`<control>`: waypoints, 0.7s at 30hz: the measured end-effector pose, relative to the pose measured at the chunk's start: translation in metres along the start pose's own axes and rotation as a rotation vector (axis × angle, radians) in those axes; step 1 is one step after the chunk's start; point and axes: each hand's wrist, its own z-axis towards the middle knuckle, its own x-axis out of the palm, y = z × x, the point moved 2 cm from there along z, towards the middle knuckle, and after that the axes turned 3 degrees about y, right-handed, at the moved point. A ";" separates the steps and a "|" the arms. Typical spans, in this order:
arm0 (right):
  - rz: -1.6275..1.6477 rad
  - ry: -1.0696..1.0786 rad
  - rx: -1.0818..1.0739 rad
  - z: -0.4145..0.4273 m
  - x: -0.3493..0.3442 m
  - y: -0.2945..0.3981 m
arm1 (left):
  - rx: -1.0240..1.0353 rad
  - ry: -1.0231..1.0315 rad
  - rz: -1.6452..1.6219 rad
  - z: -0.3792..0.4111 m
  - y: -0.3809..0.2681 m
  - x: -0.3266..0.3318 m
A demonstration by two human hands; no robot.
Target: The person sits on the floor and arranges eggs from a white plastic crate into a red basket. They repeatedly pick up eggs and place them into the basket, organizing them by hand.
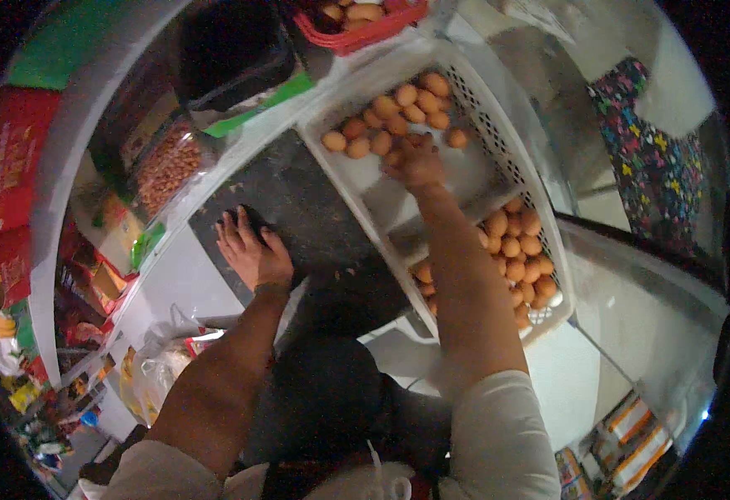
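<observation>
A white plastic crate (pixel 374 228) with perforated sides lies before me, slightly right of centre, split by a crosswise divider. Brown eggs (pixel 406 95) cluster at the far end of its far compartment. My right hand (pixel 416 164) reaches in at their near edge, fingers curled down among them. Blur and the hand itself hide whether an egg is gripped. More brown eggs (pixel 515 270) are piled in the near compartment, partly covered by my right forearm. To the left, my left hand (pixel 253 250) rests palm down on a dark, worn board (pixel 333 212), holding nothing, fingers a little apart.
Beyond the crate is a red basket (pixel 346 42) with brown items in it. A bag of reddish-brown nuts or beans (pixel 171 165) and a black box (pixel 233 56) stand left. Clear plastic bags (pixel 168 362) lie near my left forearm. A patterned cloth (pixel 652 156) is at right.
</observation>
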 end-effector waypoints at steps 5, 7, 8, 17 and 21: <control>0.086 0.031 0.130 -0.008 0.025 0.002 | 0.055 -0.027 -0.005 -0.001 0.002 0.002; 0.120 0.010 0.149 -0.008 0.028 0.004 | 0.058 -0.023 -0.008 -0.001 0.003 0.003; 0.148 -0.007 0.149 -0.008 0.026 0.006 | 0.062 -0.029 -0.006 -0.001 0.004 0.004; 0.519 -0.238 0.189 -0.089 -0.094 0.041 | 0.041 -0.035 0.004 -0.002 0.007 0.010; 0.305 -0.478 0.312 -0.175 -0.170 0.005 | 0.026 -0.052 -0.001 -0.003 0.010 0.013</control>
